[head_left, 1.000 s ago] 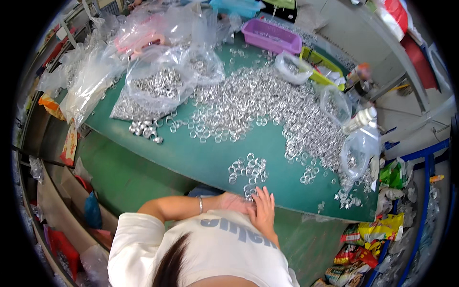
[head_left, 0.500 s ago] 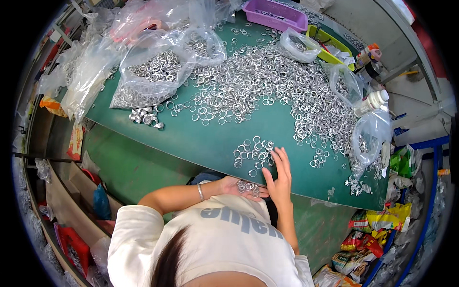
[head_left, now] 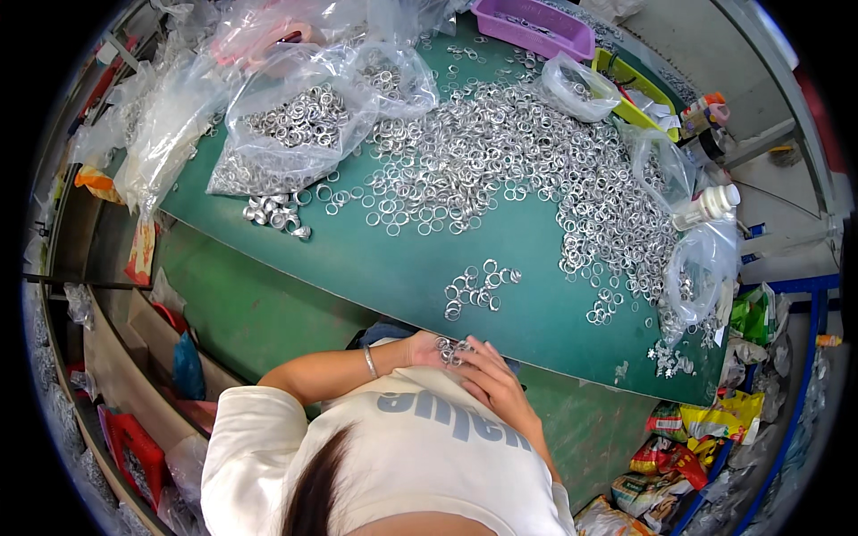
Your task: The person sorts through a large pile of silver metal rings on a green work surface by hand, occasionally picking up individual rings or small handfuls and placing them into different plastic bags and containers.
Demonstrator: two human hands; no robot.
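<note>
My left hand (head_left: 424, 349), palm up at the table's near edge, cups a few silvery metal rings (head_left: 453, 350). My right hand (head_left: 492, 373) reaches across from the right, its fingers stretched out over the left palm and touching the rings there. What lies beneath those fingers is hidden. Just beyond both hands, a small loose group of rings (head_left: 478, 290) rests on the green table (head_left: 375, 268). Farther back spreads a large heap of similar rings (head_left: 509, 134).
Clear plastic bags (head_left: 295, 116) of rings lie at the back left, beside thicker rings (head_left: 277, 214). A purple bin (head_left: 536, 31), a yellow-green tray (head_left: 639, 94) and a white bottle (head_left: 710, 207) stand at the back and right. Colourful packets (head_left: 706, 420) sit below the right edge.
My right hand has moved from the small ring group on the table, down and left onto my left palm. The group has fewer rings on its right side. The view has shifted slightly.
</note>
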